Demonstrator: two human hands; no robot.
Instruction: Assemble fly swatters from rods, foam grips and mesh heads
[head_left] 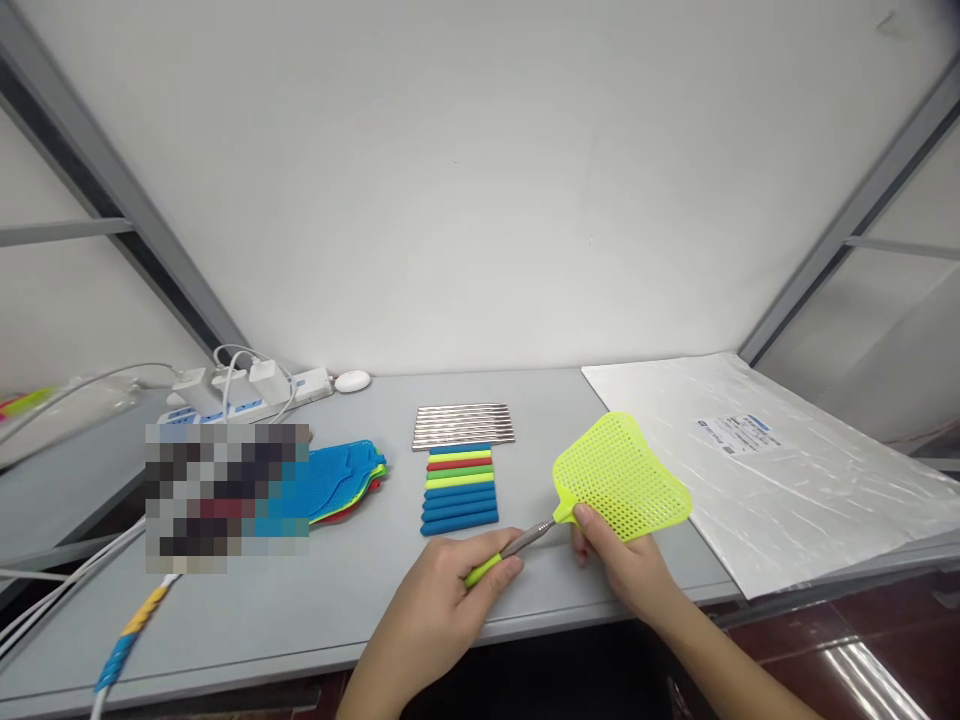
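Note:
Between my two hands is a yellow-green fly swatter [621,470] with a perforated head, a short metal rod and a handle grip of the same colour. My left hand [457,590] is closed around the grip and the lower rod. My right hand [619,560] pinches the neck of the swatter head, thumb on top. Left of the swatter lies a row of coloured handle grips [460,500], blue, yellow, green and red. Just behind them several metal rods [463,425] lie side by side. A stack of swatter heads [345,475], blue on top, rests further left.
A white wrapped sheet [720,500] with a label covers the right side of the grey table [315,600]. At the back left are a power strip [259,408] with chargers and a white mouse-like object [352,381]. A pixelated patch hides part of the left side. Cables run along the left edge.

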